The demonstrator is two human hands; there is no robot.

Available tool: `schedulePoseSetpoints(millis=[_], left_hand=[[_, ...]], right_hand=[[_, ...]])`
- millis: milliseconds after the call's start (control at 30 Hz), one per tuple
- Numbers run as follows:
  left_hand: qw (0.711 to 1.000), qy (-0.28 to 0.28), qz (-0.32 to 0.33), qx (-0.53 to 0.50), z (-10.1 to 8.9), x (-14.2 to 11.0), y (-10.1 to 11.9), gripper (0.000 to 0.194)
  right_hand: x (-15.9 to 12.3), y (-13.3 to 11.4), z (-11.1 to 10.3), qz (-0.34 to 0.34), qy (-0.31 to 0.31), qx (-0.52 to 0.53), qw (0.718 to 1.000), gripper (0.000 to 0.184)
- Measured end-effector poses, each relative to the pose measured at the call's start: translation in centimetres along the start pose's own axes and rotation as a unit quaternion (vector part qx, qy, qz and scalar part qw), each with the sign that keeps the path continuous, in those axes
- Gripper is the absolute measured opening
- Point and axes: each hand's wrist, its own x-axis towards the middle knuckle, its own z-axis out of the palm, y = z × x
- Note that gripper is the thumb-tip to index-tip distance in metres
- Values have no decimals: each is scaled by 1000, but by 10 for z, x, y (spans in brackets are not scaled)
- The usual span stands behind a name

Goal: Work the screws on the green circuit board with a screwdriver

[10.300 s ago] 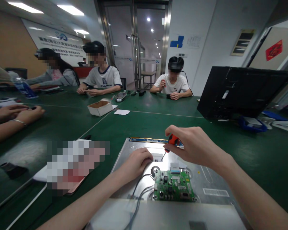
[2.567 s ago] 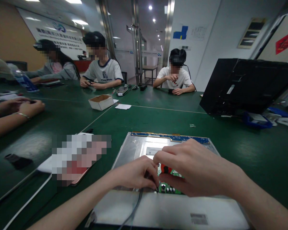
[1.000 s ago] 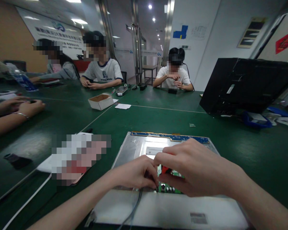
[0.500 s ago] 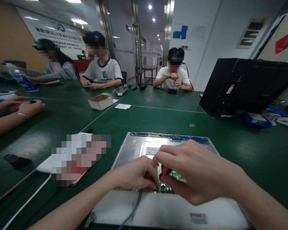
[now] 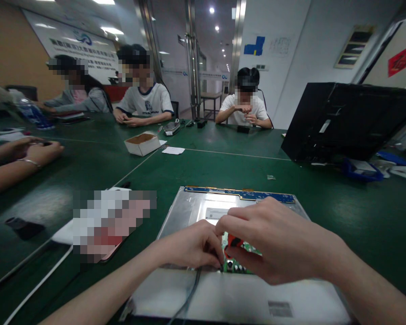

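In front of me lies a flat metal display panel (image 5: 179, 210) with a blue circuit strip (image 5: 219, 193) along its far edge. A green circuit board (image 5: 235, 266) shows on it, partly covered by my hands. My right hand (image 5: 274, 239) is closed around a red-and-black handle (image 5: 234, 240) that looks like a screwdriver's; its tip is hidden. My left hand (image 5: 198, 246) pinches at the board's near left edge, its fingertips beside the right hand's fingers. What they hold there is too small to tell. A dark cable (image 5: 191, 295) runs from under the left hand toward me.
Left of the panel lie a blurred-out pink and white item (image 5: 122, 225) and a black piece (image 5: 24, 227). A white box (image 5: 142, 144) stands farther off. A black monitor (image 5: 345, 122) stands at right. Another person's hands (image 5: 37, 151) rest at left; several people sit around the green table (image 5: 223, 169).
The red-and-black handle has turned slightly in my right hand, and that hand's fingers have shifted a little. My left hand stays in place.
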Motion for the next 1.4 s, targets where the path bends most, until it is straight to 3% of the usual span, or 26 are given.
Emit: schedulePoseSetpoints(millis=[233, 500, 800, 1100, 1400], left_hand=[[1000, 3, 6, 26, -1, 0, 2, 10], [999, -3, -23, -27, 3, -1, -5, 11], [1000, 4, -16, 6, -1, 0, -2, 10], [1000, -8, -7, -9, -1, 1, -2, 12], [1000, 3, -7, -2, -1, 2, 4, 10]], right_hand=[[0, 1, 1, 11, 0, -19, 1000, 4], [-3, 0, 0, -11, 7, 7, 1000, 12], [-1, -1, -2, 4, 2, 1, 1000, 3], [-3, -1, -2, -3, -1, 3, 1000, 14], [-2, 0, -2, 7, 2, -8, 1000, 3]])
